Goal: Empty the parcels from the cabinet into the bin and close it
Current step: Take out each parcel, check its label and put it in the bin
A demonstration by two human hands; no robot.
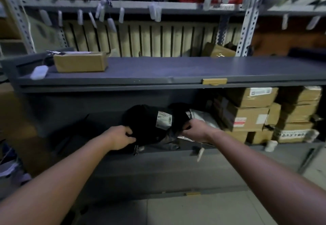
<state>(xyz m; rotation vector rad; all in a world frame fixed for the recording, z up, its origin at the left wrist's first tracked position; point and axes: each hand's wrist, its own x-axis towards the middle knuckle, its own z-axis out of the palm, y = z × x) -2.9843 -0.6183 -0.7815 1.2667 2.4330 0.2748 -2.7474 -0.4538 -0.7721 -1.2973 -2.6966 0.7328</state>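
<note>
Top left of the grey cabinet (158,69) there's a brown box (80,61) with a white tag (38,72) just beside it, neither being handled. Below, in the open compartment, the left hand (121,137) has its fingers curled over the left edge of a black bag (146,124). The thumb side is tucked underneath and the grip looks firm. The bag lies on the compartment floor near the front lip, with a white label (164,119) facing up. It's a soft plastic mailer, crumpled and saggy, so probably light with soft contents, and the film is likely slick. It'll droop if lifted by one corner, so taking both ends with bunched handfuls, as here, seems right. The right hand (194,129) is closed on the bag's right end, fingers pinching bunched dark plastic. Can't tell if that lump is the same bag or a second black one touching it. Just behind that hand is a grey bag (205,118), also soft, partly hidden. Further right are stacked cardboard boxes (247,117), stiff and square-edged and likely heavier. Those want a hand on each side or under the base, not a pinch. No bin in view. Most parcels are not yet out, so the task looks early.
</note>
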